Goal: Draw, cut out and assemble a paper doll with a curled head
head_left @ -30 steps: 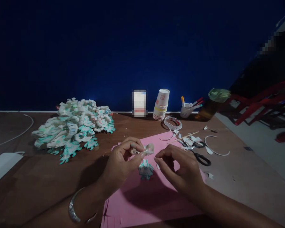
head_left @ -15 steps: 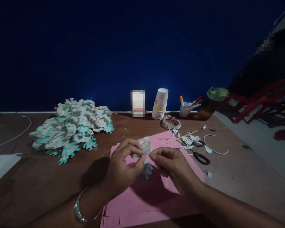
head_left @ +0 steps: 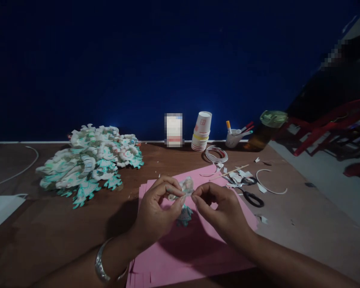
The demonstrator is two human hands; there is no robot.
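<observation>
Over the pink sheets, my left hand [head_left: 160, 208] pinches a small paper cutout figure [head_left: 185, 216] between thumb and fingertips. The figure has a green-outlined skirt at its lower end and a pale, shiny curled part above, partly behind my fingers. Close by on its right, my right hand [head_left: 220, 208] is closed in a pinch, its fingertips almost meeting those of the left. A thin pale strand seems to hang below the right fingertips; its exact kind is unclear. Pink paper [head_left: 168, 268] lies stacked under both hands.
A heap of similar cutouts [head_left: 93, 164] lies at left, near a white box-like item [head_left: 3, 212]. Behind stand stacked paper cups [head_left: 201, 130], a pen cup [head_left: 233, 139] and a jar [head_left: 262, 130]. Tape roll [head_left: 216, 154], scissors [head_left: 253, 199], scraps and a bent white strip [head_left: 270, 190] lie right.
The right fingertips have drawn slightly right, away from the left ones. The curled upper part of the cutout has shifted a little in the left hand's pinch.
</observation>
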